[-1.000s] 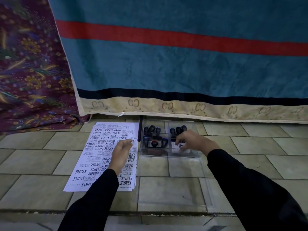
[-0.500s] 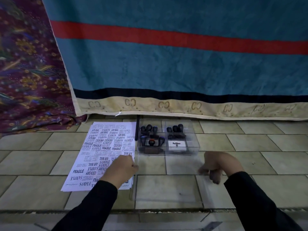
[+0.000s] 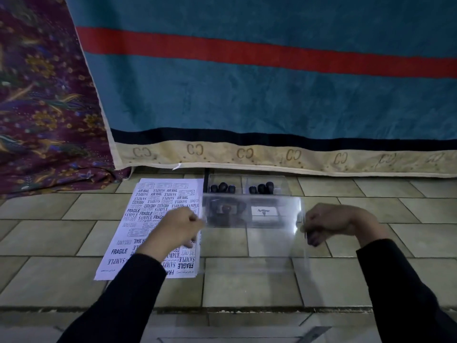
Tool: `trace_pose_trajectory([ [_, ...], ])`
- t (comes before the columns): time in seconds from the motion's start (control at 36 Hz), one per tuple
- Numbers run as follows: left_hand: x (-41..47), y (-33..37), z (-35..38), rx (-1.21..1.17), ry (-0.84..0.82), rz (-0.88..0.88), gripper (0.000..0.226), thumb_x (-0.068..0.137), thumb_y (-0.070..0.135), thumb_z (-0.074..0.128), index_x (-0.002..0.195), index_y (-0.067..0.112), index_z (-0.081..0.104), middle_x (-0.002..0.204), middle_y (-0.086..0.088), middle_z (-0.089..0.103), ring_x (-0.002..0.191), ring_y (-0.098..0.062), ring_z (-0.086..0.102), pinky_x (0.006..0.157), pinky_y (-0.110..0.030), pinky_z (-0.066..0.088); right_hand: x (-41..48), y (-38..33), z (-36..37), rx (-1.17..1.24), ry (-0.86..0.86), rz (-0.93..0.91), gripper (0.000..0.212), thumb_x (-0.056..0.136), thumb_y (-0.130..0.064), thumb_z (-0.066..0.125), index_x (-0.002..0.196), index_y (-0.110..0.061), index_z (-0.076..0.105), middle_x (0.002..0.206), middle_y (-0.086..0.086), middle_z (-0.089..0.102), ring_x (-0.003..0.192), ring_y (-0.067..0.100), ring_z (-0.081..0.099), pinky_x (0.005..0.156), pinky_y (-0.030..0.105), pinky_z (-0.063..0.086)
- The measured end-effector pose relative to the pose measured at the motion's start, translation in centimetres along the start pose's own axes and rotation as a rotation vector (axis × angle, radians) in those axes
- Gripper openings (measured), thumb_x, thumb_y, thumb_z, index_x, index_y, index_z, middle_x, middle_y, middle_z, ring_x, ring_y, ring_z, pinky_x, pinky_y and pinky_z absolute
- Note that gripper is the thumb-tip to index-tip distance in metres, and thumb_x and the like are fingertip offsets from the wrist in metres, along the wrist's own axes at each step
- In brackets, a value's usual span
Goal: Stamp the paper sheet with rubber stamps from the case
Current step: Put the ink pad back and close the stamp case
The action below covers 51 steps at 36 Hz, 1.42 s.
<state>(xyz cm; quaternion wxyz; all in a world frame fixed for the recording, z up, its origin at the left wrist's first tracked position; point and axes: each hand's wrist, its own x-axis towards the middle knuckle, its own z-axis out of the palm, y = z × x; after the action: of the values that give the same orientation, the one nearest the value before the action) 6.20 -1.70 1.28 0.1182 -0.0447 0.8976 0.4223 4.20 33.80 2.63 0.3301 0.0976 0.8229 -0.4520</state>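
Left hand (image 3: 176, 227) and right hand (image 3: 329, 222) pinch opposite side edges of the clear lid (image 3: 249, 231). The lid's long axis runs left-right at frame centre. The stamp case (image 3: 247, 191) lies just above it.

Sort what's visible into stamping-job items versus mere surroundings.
Job items: paper sheet, clear case of rubber stamps, its lid held by left hand and right hand.
Surroundings: teal blanket, floral cloth, tiled floor.
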Motion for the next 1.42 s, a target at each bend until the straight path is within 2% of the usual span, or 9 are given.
trace_pose_trajectory([
  [0.14,4.0,2.2,-1.0,-0.157,0.166,0.05,0.02,0.093,0.016,0.058,0.073,0.015,0.058,0.076,-0.007,0.06,0.063,-0.016,0.06,0.054,-0.025,0.052,1.3,-2.8,-0.8,0.165,0.191,-0.176,0.021,0.092,-0.007,0.056,0.071,-0.008,0.057,0.056,0.005,0.06,0.051,0.016,0.057,0.061,0.028,0.054],
  [0.22,6.6,2.7,-0.7,-0.245,0.195,0.033,0.004,0.091,0.015,0.06,0.091,0.011,0.062,0.077,-0.005,0.06,0.064,-0.015,0.059,0.06,-0.026,0.052,2.4,-4.2,-0.3,0.21,0.289,-0.239,0.017,0.093,-0.002,0.049,0.086,-0.01,0.063,0.07,0.003,0.061,0.06,0.015,0.055,0.06,0.023,0.051],
  [0.33,8.7,2.5,0.2,-0.259,0.221,0.028,0.022,0.088,0.01,0.063,0.109,0.007,0.062,0.086,-0.003,0.063,0.068,-0.013,0.059,0.07,-0.029,0.055,4.0,-4.9,0.2,0.2,0.435,-0.267,0.032,0.087,0.013,0.044,0.079,-0.012,0.063,0.068,0.006,0.058,0.058,0.016,0.051,0.046,0.018,0.048],
  [0.56,10.4,2.0,2.1,-0.243,0.233,-0.006,0.026,0.087,0.006,0.067,0.112,0.0,0.067,0.11,-0.015,0.069,0.102,-0.029,0.064,0.088,-0.031,0.05,7.3,-4.2,-0.1,0.069,0.588,-0.168,0.036,0.082,0.017,0.045,0.061,-0.01,0.054,0.079,0.017,0.053,0.058,0.022,0.047,0.056,0.032,0.043],
  [0.83,10.4,1.4,1.9,-0.257,0.201,0.02,0.029,0.084,0.001,0.069,0.112,-0.004,0.066,0.109,-0.02,0.069,0.088,-0.026,0.063,0.087,-0.037,0.053,7.9,-3.8,-0.6,-0.029,0.568,-0.096,0.021,0.077,0.012,0.059,0.068,-0.006,0.065,0.071,0.01,0.058,0.069,0.025,0.058,0.081,0.041,0.057],
  [1.11,9.9,1.4,2.4,-0.253,0.237,0.059,0.028,0.084,0.002,0.07,0.112,-0.002,0.067,0.11,-0.018,0.068,0.106,-0.031,0.063,0.097,-0.04,0.05,7.9,-3.1,-0.6,0.01,0.585,-0.064,0.016,0.077,0.011,0.064,0.092,0.006,0.067,0.083,0.016,0.059,0.068,0.027,0.059,0.072,0.04,0.057],
  [1.22,10.3,1.2,2.2,-0.267,0.186,-0.005,0.024,0.086,0.007,0.069,0.109,0.003,0.067,0.104,-0.017,0.067,0.094,-0.03,0.064,0.086,-0.038,0.055,7.6,-3.4,-0.3,0.051,0.55,0.007,0.009,0.084,0.006,0.056,0.08,0.002,0.064,0.08,0.017,0.06,0.066,0.028,0.06,0.055,0.037,0.057],
  [1.33,10.2,1.2,2.1,-0.271,0.133,-0.054,0.022,0.089,0.008,0.067,0.11,0.0,0.065,0.092,-0.015,0.062,0.069,-0.025,0.061,0.067,-0.034,0.055,7.7,-3.1,-0.2,0.075,0.511,0.061,0.014,0.085,0.003,0.053,0.091,0.005,0.065,0.082,0.024,0.067,0.078,0.038,0.07,0.076,0.049,0.058],
  [1.42,9.7,1.2,2.0,-0.277,0.146,-0.047,0.016,0.087,0.002,0.068,0.102,-0.002,0.067,0.08,-0.014,0.061,0.058,-0.021,0.058,0.048,-0.024,0.053,7.1,-2.7,-0.1,-0.021,0.549,0.012,0.011,0.087,-0.007,0.056,0.082,-0.009,0.064,0.087,0.017,0.068,0.062,0.024,0.067,0.054,0.025,0.059],
])
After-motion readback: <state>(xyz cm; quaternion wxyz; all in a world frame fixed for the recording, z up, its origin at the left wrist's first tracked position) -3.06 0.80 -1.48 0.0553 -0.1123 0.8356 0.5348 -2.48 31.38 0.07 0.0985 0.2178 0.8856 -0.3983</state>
